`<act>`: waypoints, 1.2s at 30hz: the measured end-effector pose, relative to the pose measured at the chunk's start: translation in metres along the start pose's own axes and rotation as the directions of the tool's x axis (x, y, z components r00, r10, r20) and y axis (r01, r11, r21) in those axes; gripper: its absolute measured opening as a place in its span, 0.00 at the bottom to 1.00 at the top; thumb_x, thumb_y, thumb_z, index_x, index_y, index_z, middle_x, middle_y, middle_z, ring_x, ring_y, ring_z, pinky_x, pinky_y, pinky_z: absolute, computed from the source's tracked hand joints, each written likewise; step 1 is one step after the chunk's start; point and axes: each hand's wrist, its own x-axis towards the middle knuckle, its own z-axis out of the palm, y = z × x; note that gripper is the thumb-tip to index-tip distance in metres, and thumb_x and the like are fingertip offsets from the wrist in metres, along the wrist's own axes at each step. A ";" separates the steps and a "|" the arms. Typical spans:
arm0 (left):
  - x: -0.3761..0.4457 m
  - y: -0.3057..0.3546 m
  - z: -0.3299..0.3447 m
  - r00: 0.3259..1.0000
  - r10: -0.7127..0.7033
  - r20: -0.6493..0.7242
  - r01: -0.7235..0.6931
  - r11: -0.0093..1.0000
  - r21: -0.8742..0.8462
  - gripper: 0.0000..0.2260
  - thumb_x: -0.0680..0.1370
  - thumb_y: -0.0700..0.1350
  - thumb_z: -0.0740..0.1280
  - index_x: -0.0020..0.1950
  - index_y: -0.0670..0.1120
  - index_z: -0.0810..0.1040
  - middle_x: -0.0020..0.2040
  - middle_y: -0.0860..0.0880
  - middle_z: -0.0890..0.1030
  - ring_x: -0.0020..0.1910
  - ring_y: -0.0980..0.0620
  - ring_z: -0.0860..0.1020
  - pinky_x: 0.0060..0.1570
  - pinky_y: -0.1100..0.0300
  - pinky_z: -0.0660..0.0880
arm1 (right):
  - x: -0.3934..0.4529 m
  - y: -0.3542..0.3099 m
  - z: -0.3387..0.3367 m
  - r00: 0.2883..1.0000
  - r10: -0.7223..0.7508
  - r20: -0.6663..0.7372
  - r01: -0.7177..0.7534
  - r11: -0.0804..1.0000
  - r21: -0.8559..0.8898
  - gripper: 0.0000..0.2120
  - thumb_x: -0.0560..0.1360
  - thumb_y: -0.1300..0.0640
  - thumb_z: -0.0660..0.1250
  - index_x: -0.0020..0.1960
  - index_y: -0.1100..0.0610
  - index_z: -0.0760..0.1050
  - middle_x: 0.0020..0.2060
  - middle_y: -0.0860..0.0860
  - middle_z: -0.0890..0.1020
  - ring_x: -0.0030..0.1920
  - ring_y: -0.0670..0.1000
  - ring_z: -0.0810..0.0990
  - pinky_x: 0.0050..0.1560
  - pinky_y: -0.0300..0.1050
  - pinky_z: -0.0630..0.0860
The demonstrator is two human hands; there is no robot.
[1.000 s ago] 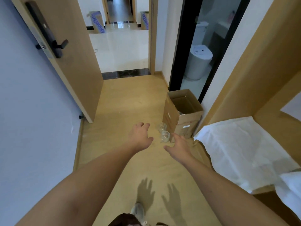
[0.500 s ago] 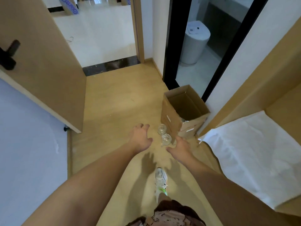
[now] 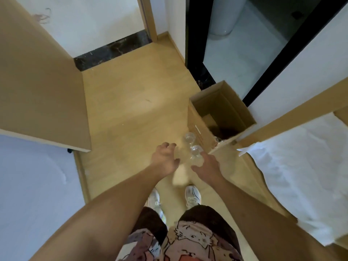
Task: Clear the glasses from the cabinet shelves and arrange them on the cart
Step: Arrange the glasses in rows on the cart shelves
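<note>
Standing upright, two glasses (image 3: 195, 150), between left hand (image 3: 165, 159), right hand (image 3: 207, 164).

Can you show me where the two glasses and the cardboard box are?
far glass (image 3: 189, 138): head view, on its round open rim.
near glass (image 3: 196, 150): head view, on its clear bowl, by the right hand.
cardboard box (image 3: 195, 126): head view, on its outer side wall.

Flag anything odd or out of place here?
Two clear glasses stand on the bare wooden floor beside an open cardboard box, not on a shelf or cart. Both hands, left hand and right hand, reach toward them. Nothing looks spilled or broken.
</note>
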 end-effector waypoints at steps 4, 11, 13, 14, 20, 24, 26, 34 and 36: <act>0.036 -0.019 0.002 0.999 0.016 0.045 -0.016 1.000 0.021 0.29 0.77 0.53 0.69 0.76 0.47 0.68 0.70 0.43 0.72 0.71 0.40 0.69 0.65 0.51 0.71 | 0.028 -0.010 0.012 0.997 0.081 0.003 -0.081 0.996 0.024 0.35 0.76 0.46 0.71 0.78 0.53 0.62 0.72 0.58 0.68 0.73 0.60 0.67 0.70 0.52 0.66; 0.116 -0.056 0.016 0.988 0.121 0.098 -0.124 0.992 0.022 0.27 0.78 0.53 0.69 0.74 0.46 0.69 0.71 0.44 0.72 0.70 0.41 0.69 0.67 0.51 0.66 | 0.074 -0.026 0.057 0.960 0.275 -0.050 -0.267 0.956 0.122 0.34 0.76 0.45 0.70 0.77 0.51 0.63 0.71 0.56 0.69 0.71 0.59 0.69 0.68 0.52 0.71; 0.139 -0.069 0.025 0.985 0.141 0.099 -0.144 0.990 0.017 0.28 0.78 0.53 0.69 0.76 0.47 0.68 0.72 0.45 0.71 0.71 0.43 0.67 0.68 0.51 0.66 | 0.094 -0.029 0.075 0.942 0.331 -0.059 -0.317 0.933 0.168 0.34 0.75 0.45 0.71 0.78 0.51 0.63 0.71 0.56 0.70 0.71 0.60 0.69 0.69 0.51 0.70; 0.150 -0.076 0.030 0.984 0.147 0.104 -0.150 0.988 0.021 0.28 0.78 0.53 0.69 0.76 0.48 0.67 0.73 0.46 0.70 0.71 0.43 0.67 0.68 0.51 0.67 | 0.105 -0.031 0.085 0.932 0.357 -0.060 -0.339 0.918 0.207 0.35 0.75 0.45 0.71 0.78 0.52 0.64 0.71 0.56 0.70 0.71 0.60 0.69 0.69 0.51 0.69; 0.208 -0.112 0.082 0.975 0.158 0.153 -0.165 0.986 0.033 0.29 0.78 0.53 0.68 0.77 0.49 0.66 0.74 0.45 0.69 0.72 0.43 0.67 0.68 0.51 0.67 | 0.167 -0.012 0.143 0.900 0.432 -0.061 -0.385 0.853 0.352 0.35 0.75 0.46 0.72 0.77 0.53 0.64 0.71 0.57 0.71 0.69 0.60 0.73 0.67 0.50 0.70; 0.250 -0.132 0.147 0.971 0.166 0.169 -0.172 0.985 0.022 0.28 0.78 0.53 0.68 0.76 0.47 0.67 0.72 0.44 0.71 0.71 0.42 0.68 0.67 0.51 0.67 | 0.222 0.032 0.189 0.885 0.459 -0.076 -0.398 0.832 0.387 0.34 0.75 0.46 0.71 0.77 0.53 0.65 0.70 0.56 0.72 0.68 0.58 0.74 0.65 0.48 0.71; 0.272 -0.140 0.187 0.967 0.187 0.172 -0.191 0.982 0.009 0.28 0.77 0.53 0.69 0.76 0.47 0.67 0.70 0.44 0.72 0.69 0.42 0.69 0.66 0.52 0.67 | 0.252 0.058 0.214 0.874 0.477 -0.090 -0.405 0.819 0.405 0.34 0.75 0.45 0.71 0.77 0.52 0.65 0.69 0.55 0.73 0.67 0.57 0.74 0.63 0.48 0.71; 0.368 -0.155 0.326 0.952 0.240 0.188 -0.246 0.969 0.011 0.27 0.77 0.50 0.69 0.73 0.43 0.69 0.67 0.41 0.75 0.67 0.39 0.72 0.65 0.50 0.68 | 0.370 0.142 0.301 0.841 0.531 -0.105 -0.439 0.782 0.442 0.33 0.74 0.44 0.72 0.76 0.52 0.66 0.68 0.54 0.75 0.67 0.57 0.75 0.63 0.48 0.72; 0.393 -0.153 0.349 0.967 0.165 0.193 -0.162 0.986 -0.031 0.26 0.77 0.51 0.69 0.72 0.44 0.71 0.65 0.42 0.76 0.65 0.41 0.74 0.63 0.51 0.71 | 0.396 0.158 0.316 0.801 0.590 -0.103 -0.447 0.703 0.554 0.33 0.74 0.46 0.73 0.75 0.53 0.67 0.68 0.54 0.76 0.67 0.56 0.76 0.61 0.46 0.72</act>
